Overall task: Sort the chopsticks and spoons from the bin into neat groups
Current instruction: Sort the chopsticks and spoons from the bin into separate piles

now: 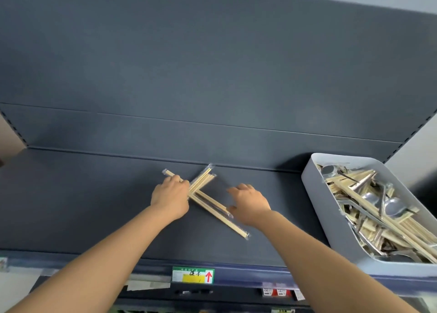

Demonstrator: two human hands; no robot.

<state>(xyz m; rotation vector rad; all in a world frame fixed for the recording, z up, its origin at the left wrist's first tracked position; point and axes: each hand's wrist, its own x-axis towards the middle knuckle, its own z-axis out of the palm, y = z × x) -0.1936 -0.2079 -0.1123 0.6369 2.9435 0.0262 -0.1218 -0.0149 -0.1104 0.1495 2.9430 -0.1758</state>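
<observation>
Slate-grey metal makes up both the shelf (94, 206) and the tall back panel (212, 76) behind it, seen from the head camera looking forward and down along two bare forearms. Near the middle of the shelf lie the wrapped chopsticks (212, 203) in clear sleeves, crossed in a rough X: a few packets fan up and to the right toward the back panel, while longer ones run from upper left down to lower right.

The left hand (170, 195) sits on the crossing point, back of the hand up, fingers bent down over one packet whose end pokes out beyond the knuckles at the upper left; it appears to grip that packet. The right hand (248, 202) is just to the right of the pile, fingers loosely bent and spread, holding nothing; its thumb reaches toward the lower ends of the packets, and whether it touches them cannot be told.

At the right end of the shelf stands the pale grey bin (316, 194), angled and partly cut off by the frame edge — inside is a tangled heap of more chopstick packets (359, 178) mixed with metal spoons (393, 206).

On the shelf's front edge, below the hands, is a green label (192, 275) with a yellow patch and a red arrow pointing up
</observation>
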